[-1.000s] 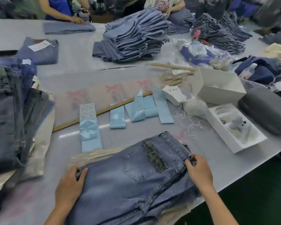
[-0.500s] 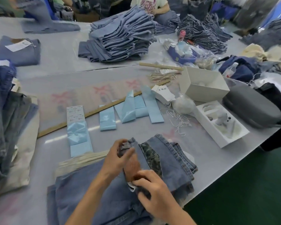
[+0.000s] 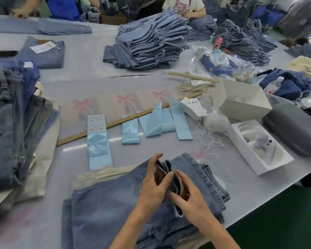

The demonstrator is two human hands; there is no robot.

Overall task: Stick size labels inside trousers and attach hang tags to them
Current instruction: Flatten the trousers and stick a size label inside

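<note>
**Two hands at the waistband**

Both hands pinch the folded-back waistband of the faded blue denim trousers [image 3: 106, 203] lying near the grey table's [image 3: 79, 60] front edge: left hand [image 3: 153, 186] curled above, right hand [image 3: 188, 200] below. Glossy pale-blue label strips [image 3: 130, 133] lie beyond across bare tabletop.

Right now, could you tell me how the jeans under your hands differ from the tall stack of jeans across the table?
The jeans in front lie as one pair, waistband folded open and gripped by the left hand and right hand; the tall stack holds many folded pairs, untouched. Both are blue denim.
</note>
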